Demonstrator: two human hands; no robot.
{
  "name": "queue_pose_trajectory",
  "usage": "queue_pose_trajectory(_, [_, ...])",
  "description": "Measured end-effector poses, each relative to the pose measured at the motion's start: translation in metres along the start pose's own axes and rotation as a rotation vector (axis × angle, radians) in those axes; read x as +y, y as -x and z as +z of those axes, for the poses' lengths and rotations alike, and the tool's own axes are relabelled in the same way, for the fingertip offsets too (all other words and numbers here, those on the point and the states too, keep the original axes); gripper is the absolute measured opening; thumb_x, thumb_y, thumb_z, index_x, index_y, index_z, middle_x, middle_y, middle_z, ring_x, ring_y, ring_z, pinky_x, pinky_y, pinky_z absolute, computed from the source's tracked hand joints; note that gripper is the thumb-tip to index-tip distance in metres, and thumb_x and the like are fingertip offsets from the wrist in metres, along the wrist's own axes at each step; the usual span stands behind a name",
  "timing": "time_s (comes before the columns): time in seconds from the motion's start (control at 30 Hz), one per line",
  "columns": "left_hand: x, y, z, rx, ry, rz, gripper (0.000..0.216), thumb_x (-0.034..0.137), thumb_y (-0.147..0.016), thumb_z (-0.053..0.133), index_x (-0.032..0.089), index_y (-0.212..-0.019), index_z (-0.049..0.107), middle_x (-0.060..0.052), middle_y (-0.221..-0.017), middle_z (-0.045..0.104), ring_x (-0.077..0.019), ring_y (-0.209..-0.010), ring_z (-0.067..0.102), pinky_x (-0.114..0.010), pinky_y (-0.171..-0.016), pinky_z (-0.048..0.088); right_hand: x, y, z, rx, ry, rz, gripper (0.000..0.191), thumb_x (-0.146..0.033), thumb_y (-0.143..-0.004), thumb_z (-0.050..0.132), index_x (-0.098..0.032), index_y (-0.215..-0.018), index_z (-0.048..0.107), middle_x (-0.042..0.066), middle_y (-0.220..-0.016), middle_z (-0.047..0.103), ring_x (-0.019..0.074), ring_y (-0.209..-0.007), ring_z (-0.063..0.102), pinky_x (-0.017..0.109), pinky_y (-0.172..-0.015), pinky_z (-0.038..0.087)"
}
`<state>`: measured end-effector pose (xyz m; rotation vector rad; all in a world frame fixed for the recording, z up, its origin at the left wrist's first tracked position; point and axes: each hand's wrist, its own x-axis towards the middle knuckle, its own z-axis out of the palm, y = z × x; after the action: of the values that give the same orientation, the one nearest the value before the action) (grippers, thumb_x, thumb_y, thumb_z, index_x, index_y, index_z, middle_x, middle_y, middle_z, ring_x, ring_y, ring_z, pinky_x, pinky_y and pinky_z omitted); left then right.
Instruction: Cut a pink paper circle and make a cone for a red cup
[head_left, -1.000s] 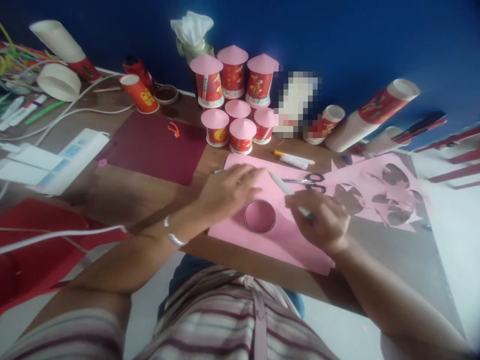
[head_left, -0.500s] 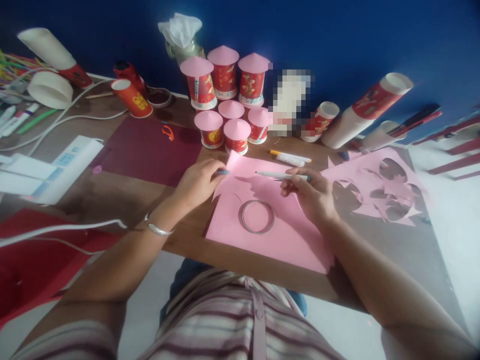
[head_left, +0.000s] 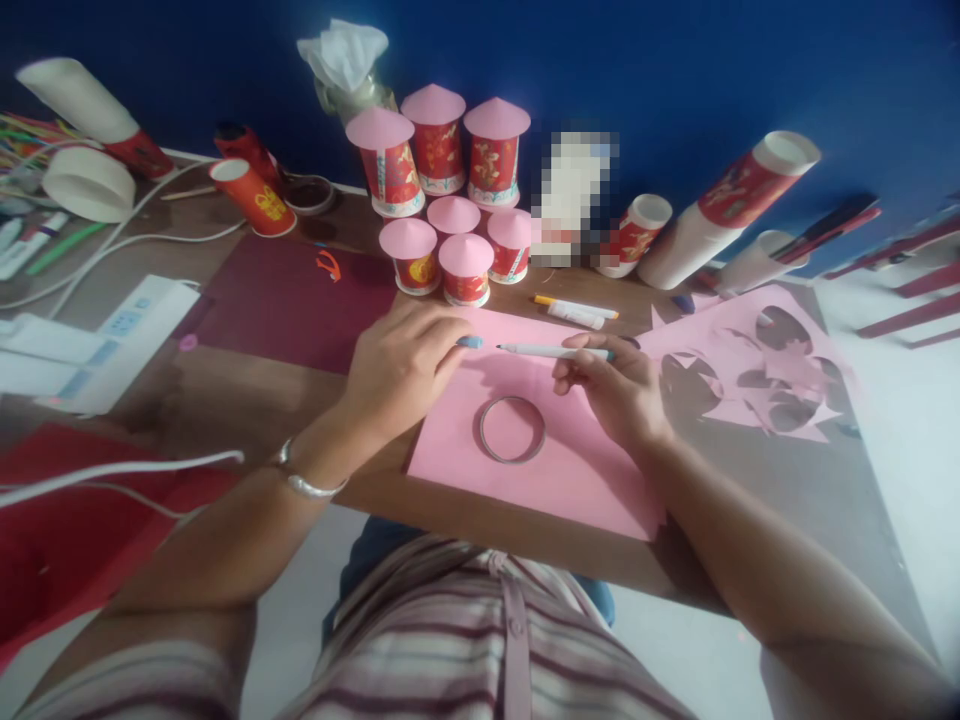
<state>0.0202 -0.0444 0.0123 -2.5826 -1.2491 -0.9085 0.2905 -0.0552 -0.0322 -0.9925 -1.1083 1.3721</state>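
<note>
A pink paper sheet (head_left: 570,470) lies on the wooden table in front of me, and a grey ring (head_left: 512,429) rests flat on it. My right hand (head_left: 611,385) is closed on a white pen (head_left: 551,351) held level, tip pointing left. My left hand (head_left: 405,365) pinches a small blue pen cap (head_left: 470,342) a short way from that tip. Both hands hover over the far edge of the pink sheet.
Several red paper cups with pink cone lids (head_left: 442,190) stand at the back against a blue wall. A cut-up pink sheet (head_left: 757,375) lies to the right, a dark red sheet (head_left: 292,300) to the left. A marker (head_left: 576,310), white cables and white boxes (head_left: 97,335) lie around.
My right hand lifted the pen from the ring and turned it level. My left hand left the sheet, picked up the blue cap and brought it close to the pen tip.
</note>
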Motion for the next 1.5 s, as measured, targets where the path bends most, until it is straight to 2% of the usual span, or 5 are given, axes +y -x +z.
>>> queue_pose_trajectory(0.33, [0.000, 0.000, 0.026, -0.111, 0.344, -0.095, 0.006, 0.014, -0.096, 0.070, 0.016, -0.101, 0.070, -0.004, -0.096, 0.077, -0.0154, -0.085, 0.072, -0.026, -0.077, 0.056, 0.007, 0.002, -0.003, -0.027, 0.000, 0.014, 0.033, -0.048, -0.084, 0.088, -0.020, -0.097, 0.075, 0.002, -0.074, 0.077, 0.0175, -0.062, 0.073, 0.034, -0.062, 0.063])
queue_pose_trajectory(0.63, [0.004, 0.003, 0.034, -0.038, 0.176, 0.081, 0.003, 0.017, -0.098, 0.068, 0.016, -0.097, 0.065, -0.005, -0.092, 0.075, -0.0184, -0.087, 0.072, -0.029, -0.075, 0.057, -0.009, 0.010, 0.000, -0.069, 0.366, -0.007, 0.046, -0.062, -0.087, 0.080, -0.018, -0.102, 0.078, 0.002, -0.068, 0.076, 0.0171, -0.057, 0.072, 0.034, -0.060, 0.066])
queue_pose_trajectory(1.23, [-0.002, -0.015, 0.063, 0.036, 0.068, 0.228, 0.014, 0.014, -0.102, 0.060, 0.016, -0.089, 0.062, -0.005, -0.087, 0.072, -0.0186, -0.084, 0.068, -0.032, -0.075, 0.054, -0.014, 0.003, -0.003, 0.075, 0.489, 0.107, 0.043, -0.060, -0.090, 0.074, -0.017, -0.096, 0.079, -0.004, -0.047, 0.059, 0.0137, -0.045, 0.054, 0.028, -0.051, 0.046])
queue_pose_trajectory(1.37, [-0.005, -0.016, 0.066, -0.071, 0.086, 0.161, 0.010, 0.020, -0.100, 0.066, 0.016, -0.091, 0.065, -0.006, -0.091, 0.074, -0.0198, -0.086, 0.069, -0.033, -0.073, 0.053, -0.009, -0.006, -0.012, -0.036, 0.617, 0.006, 0.040, -0.059, -0.092, 0.073, -0.020, -0.096, 0.080, -0.001, -0.058, 0.066, 0.0170, -0.055, 0.061, 0.031, -0.057, 0.051])
queue_pose_trajectory(1.5, [-0.006, -0.019, 0.063, -0.136, 0.107, 0.070, 0.018, 0.017, -0.096, 0.072, 0.018, -0.114, 0.069, -0.010, -0.116, 0.076, -0.0241, -0.106, 0.071, -0.037, -0.085, 0.056, -0.004, -0.023, -0.038, 0.006, 0.956, -0.301, 0.026, -0.048, -0.095, 0.071, -0.025, -0.097, 0.083, 0.007, -0.091, 0.080, 0.0243, -0.083, 0.071, 0.037, -0.074, 0.056])
